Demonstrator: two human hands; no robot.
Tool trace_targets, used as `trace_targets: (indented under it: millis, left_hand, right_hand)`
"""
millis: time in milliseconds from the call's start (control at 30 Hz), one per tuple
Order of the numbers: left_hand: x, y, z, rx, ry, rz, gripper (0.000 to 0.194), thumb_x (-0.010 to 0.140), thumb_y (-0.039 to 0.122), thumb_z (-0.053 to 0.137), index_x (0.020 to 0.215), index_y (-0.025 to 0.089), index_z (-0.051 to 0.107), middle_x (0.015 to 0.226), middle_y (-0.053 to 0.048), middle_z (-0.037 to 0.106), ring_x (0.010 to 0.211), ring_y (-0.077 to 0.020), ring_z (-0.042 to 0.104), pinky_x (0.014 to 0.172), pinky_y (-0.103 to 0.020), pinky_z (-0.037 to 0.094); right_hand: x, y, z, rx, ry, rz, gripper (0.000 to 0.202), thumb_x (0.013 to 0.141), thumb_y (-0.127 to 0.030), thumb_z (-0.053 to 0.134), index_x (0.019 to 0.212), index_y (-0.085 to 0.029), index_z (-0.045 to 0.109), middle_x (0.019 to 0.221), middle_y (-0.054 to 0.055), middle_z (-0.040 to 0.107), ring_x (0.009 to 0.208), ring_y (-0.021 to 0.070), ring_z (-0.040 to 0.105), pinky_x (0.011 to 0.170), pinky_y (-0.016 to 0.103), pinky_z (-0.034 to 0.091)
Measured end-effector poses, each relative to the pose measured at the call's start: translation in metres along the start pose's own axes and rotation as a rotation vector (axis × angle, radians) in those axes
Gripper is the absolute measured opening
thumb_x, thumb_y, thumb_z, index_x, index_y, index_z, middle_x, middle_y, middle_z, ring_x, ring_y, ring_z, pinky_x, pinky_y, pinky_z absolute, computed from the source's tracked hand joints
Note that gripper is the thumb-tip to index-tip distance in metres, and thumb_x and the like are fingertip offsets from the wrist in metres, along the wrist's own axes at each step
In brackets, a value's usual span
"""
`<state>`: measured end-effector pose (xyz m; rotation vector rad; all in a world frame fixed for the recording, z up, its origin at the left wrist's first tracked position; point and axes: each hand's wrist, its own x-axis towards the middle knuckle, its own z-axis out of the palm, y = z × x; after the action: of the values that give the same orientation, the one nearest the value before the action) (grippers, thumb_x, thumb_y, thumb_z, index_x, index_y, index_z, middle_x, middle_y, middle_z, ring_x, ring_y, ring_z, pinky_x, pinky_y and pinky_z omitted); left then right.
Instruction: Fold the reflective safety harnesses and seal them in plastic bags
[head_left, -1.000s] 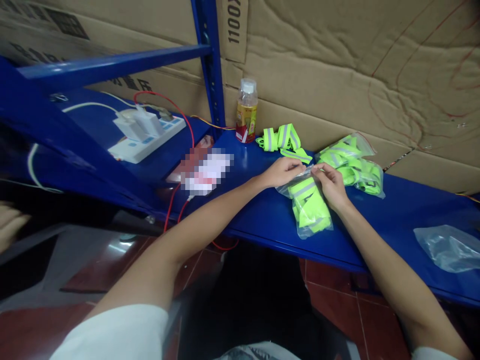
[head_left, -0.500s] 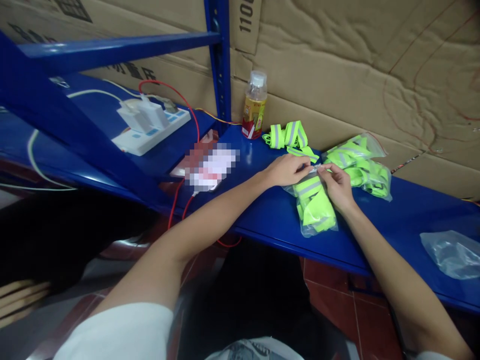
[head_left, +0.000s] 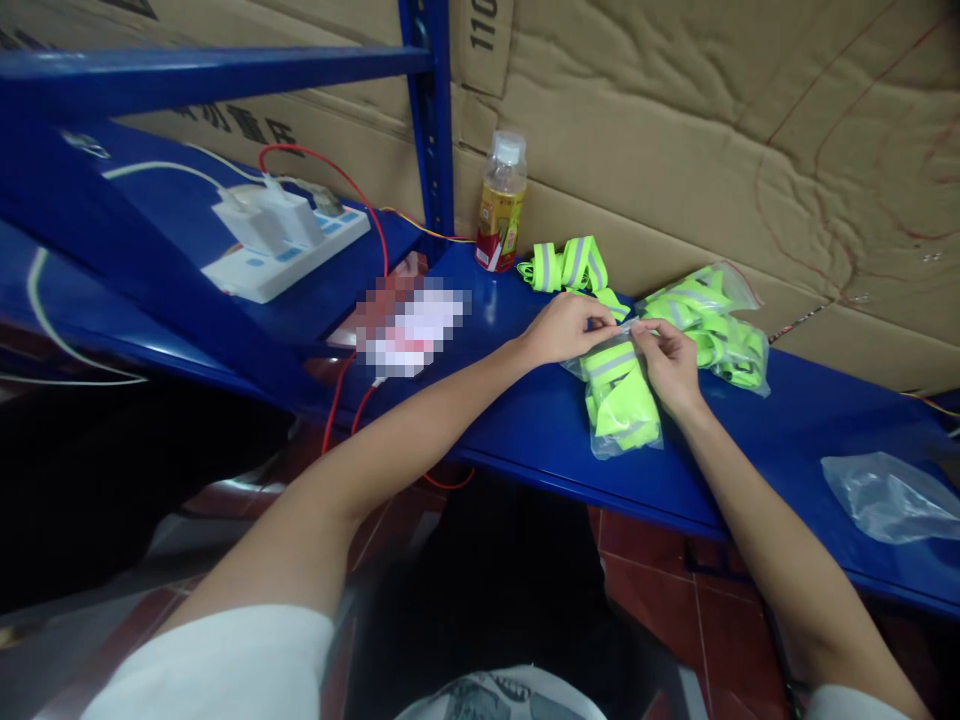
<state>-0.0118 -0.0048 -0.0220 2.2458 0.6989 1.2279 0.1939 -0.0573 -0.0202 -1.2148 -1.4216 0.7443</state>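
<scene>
Working at clear bag (head_left: pixel 624 440) of bright straps (head_left: pixel 622 404), on shelf (head_left: pixel 757 440), right of bottle (head_left: pixel 500 215) and nearer. Pinching bag's mouth in left hand (head_left: pixel 566 328) and right hand (head_left: pixel 671 365), both thumb to finger, barely open. Seemingly sealing the top; next, probably calls for pressing along the edge.

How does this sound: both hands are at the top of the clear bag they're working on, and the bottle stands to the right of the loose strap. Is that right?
No, the bottle stands to the left of the loose strap, as the head view shows. The left hand and right hand are both at the top of the clear bag.
</scene>
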Motion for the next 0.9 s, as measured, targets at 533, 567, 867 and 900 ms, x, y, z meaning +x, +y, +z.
trace_targets:
  millis: [533, 567, 867, 900]
  left_hand:
    - [-0.002, 0.005, -0.001, 0.299, -0.05, 0.096, 0.026, 0.108, 0.033, 0.054, 0.111, 0.025, 0.079, 0.117, -0.007, 0.081, 0.101, -0.0199, 0.074, 0.08, -0.033, 0.046]
    - [-0.001, 0.005, -0.001, 0.268, -0.046, 0.086, 0.024, 0.107, 0.032, 0.055, 0.112, 0.024, 0.078, 0.116, -0.006, 0.08, 0.1, -0.0194, 0.073, 0.079, -0.032, 0.046]
    - [0.006, -0.007, 0.01, -0.267, -0.048, -0.14, 0.033, 0.098, 0.039, 0.069, 0.074, 0.017, 0.069, 0.07, -0.001, 0.065, 0.064, -0.0111, 0.052, 0.062, -0.028, 0.038]
    - [0.007, -0.009, 0.011, -0.34, -0.055, -0.151, 0.031, 0.097, 0.038, 0.071, 0.075, 0.016, 0.07, 0.072, -0.001, 0.066, 0.066, -0.011, 0.054, 0.064, -0.028, 0.04]
  right_hand:
    - [-0.001, 0.0, 0.0, -0.057, 0.048, -0.062, 0.037, 0.085, -0.064, 0.082, 0.092, -0.028, 0.076, 0.059, -0.004, 0.056, 0.05, 0.0137, 0.036, 0.051, 0.03, 0.027]
    - [-0.001, 0.0, 0.0, -0.065, 0.057, -0.065, 0.037, 0.085, -0.064, 0.082, 0.092, -0.028, 0.076, 0.058, -0.004, 0.055, 0.05, 0.0135, 0.035, 0.051, 0.031, 0.027]
    - [0.004, -0.005, -0.002, 0.098, 0.033, 0.041, 0.033, 0.075, -0.057, 0.091, 0.086, -0.028, 0.079, 0.083, 0.001, 0.077, 0.072, 0.0191, 0.066, 0.068, 0.034, 0.055]
    - [0.005, -0.005, -0.003, 0.133, 0.008, 0.104, 0.033, 0.073, -0.056, 0.092, 0.084, -0.028, 0.078, 0.08, 0.001, 0.076, 0.069, 0.0185, 0.065, 0.065, 0.033, 0.055]
